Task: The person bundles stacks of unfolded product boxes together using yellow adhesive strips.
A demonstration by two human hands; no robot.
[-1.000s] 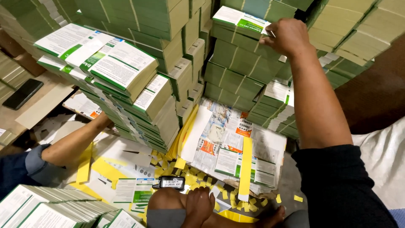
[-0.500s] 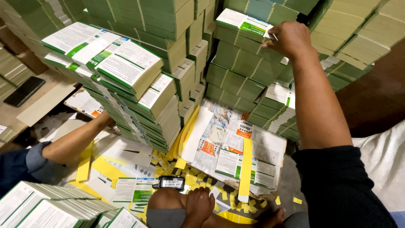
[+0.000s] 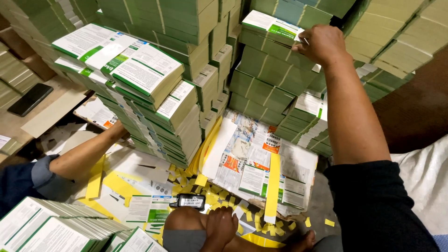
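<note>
My right hand (image 3: 323,44) reaches up to a stack of flat green-and-white cartons, with its fingers curled over the right end of the top bundle (image 3: 270,25). My left hand (image 3: 222,226) rests on my bent knee (image 3: 184,224) at the bottom of the view and holds nothing. A small black device with a white label (image 3: 188,201) lies just above the knee. Printed sheets (image 3: 261,163) with a yellow strip (image 3: 272,186) cover the floor between the stacks.
A co-worker's forearm in a blue sleeve (image 3: 70,163) reaches under the leaning carton stack (image 3: 140,79) on the left. Tall carton stacks wall in the back and right. A black phone (image 3: 30,99) lies on cardboard at left. Yellow paper scraps (image 3: 219,196) litter the floor.
My right hand stays on the top bundle and has shifted barely at all. The co-worker's arm and my left hand have kept their places.
</note>
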